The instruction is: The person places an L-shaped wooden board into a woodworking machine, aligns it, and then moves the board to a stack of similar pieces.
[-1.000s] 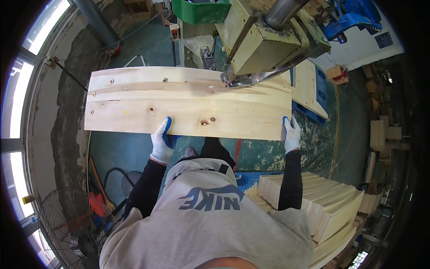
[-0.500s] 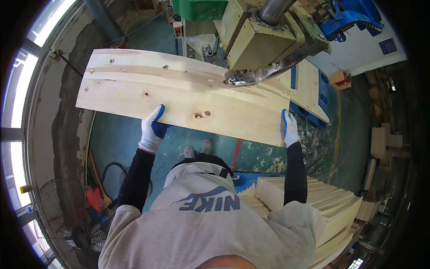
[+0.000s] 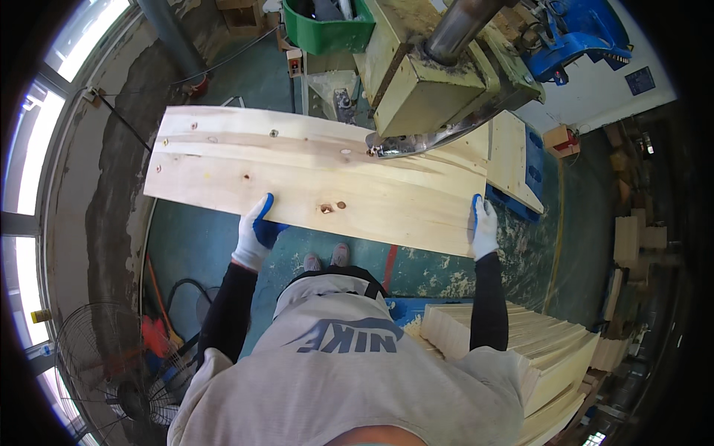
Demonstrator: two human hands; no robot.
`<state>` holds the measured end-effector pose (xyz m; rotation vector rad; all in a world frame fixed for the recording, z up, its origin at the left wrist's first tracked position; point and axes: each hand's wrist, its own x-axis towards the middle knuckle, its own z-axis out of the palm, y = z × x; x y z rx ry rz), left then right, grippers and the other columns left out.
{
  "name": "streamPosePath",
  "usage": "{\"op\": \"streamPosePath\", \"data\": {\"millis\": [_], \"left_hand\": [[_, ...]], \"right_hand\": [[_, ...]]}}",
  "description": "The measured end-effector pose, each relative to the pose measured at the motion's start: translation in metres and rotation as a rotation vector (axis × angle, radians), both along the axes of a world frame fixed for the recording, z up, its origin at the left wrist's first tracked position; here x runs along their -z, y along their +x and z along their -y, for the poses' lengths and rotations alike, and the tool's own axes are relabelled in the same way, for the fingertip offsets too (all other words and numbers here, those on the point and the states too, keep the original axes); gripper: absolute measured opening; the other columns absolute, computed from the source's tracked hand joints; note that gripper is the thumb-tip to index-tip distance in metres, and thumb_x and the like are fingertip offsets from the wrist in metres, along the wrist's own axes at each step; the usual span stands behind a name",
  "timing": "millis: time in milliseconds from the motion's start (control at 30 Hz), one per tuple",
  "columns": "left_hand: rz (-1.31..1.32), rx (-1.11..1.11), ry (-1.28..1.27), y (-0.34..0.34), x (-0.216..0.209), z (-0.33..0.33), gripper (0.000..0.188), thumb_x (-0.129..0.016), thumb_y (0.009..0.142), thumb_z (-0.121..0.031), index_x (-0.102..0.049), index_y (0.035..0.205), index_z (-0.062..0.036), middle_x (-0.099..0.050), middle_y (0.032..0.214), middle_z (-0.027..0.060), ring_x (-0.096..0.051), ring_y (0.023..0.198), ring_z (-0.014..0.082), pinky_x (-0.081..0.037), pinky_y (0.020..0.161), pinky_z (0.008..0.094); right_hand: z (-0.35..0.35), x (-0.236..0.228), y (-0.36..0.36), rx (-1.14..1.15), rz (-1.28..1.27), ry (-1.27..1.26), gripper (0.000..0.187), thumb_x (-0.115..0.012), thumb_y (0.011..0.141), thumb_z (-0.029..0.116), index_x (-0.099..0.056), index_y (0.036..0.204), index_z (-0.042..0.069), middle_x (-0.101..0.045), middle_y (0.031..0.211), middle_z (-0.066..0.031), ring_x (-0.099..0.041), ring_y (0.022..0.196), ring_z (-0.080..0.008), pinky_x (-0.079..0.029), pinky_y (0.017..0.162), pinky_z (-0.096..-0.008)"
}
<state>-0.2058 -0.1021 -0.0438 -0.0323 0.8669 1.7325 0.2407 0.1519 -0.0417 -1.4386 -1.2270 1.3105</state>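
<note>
A long pale wooden board [image 3: 401, 212] spans the view beneath the machine, held level by both my hands in white gloves with blue palms. My left hand [image 3: 256, 232] grips the near edge left of the middle, thumb on top and fingers underneath. At the near right corner, my right hand [image 3: 484, 226] closes on the board's end, its fingers mostly hidden. Several small round metal pieces sit in the board's left part, and dark knots mark its face. The machine's metal tip [image 3: 375, 150] hangs over the far edge, right of centre; whether it touches the wood I cannot tell.
The yellow-green machine head [image 3: 416, 104] rises beyond the board, with a green bin [image 3: 327, 30] to its left. More boards [image 3: 509, 152] lie on a blue pallet at the far right. Stacked boards [image 3: 558, 364] stand near my right side; a wire fan [image 3: 119, 372] stands at the left.
The whole view has shifted, so the machine and board appear lower. The board's left end has come slightly nearer and to the right relative to the machine. Both hands keep their hold.
</note>
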Motion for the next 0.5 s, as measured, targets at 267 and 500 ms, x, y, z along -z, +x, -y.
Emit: {"op": "streamPosePath", "data": {"millis": [267,500], "left_hand": [[-0.111,-0.004,0.009,-0.005,-0.003,0.001,0.045,-0.063,0.098,-0.017,-0.050,0.139,-0.0055,-0.063,0.126,0.0099,-0.067,0.110,0.0242,-0.059,0.085,0.0392],[-0.070,-0.045,0.094,-0.039,0.043,-0.017,0.044,-0.064,0.096,-0.011,-0.051,0.138,-0.0034,-0.063,0.126,0.0115,-0.064,0.116,0.0272,-0.054,0.098,0.0448]], "right_hand": [[0.009,-0.018,0.000,-0.007,-0.011,-0.114,0.021,-0.060,0.103,0.025,-0.065,0.102,0.005,-0.064,0.092,0.0041,-0.056,0.081,-0.0041,-0.044,0.071,-0.0219],[0.046,0.025,-0.021,0.061,-0.034,0.080,0.031,-0.056,0.105,0.027,-0.062,0.119,-0.001,-0.065,0.107,-0.0013,-0.057,0.095,-0.0080,-0.046,0.085,-0.0249]]}}
